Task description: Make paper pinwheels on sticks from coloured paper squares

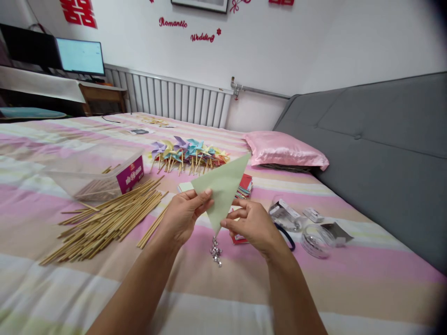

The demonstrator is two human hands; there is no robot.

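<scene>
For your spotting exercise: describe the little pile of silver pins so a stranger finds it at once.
Start at the striped bedspread, then find the person's two hands holding a folded green paper triangle. Directly below the triangle's lower tip lies the cluster of silver pins, the only shiny metal heap there, unlike the wooden sticks farther left.

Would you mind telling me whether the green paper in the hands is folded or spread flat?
Folded: the green paper shows as a triangle, pinched by the left hand and the right hand.

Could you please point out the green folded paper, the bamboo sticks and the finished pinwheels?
green folded paper (pixel 223 188), head view, middle of the triangle.
bamboo sticks (pixel 108 218), head view, middle of the pile.
finished pinwheels (pixel 188 151), head view, centre of the cluster.
</scene>
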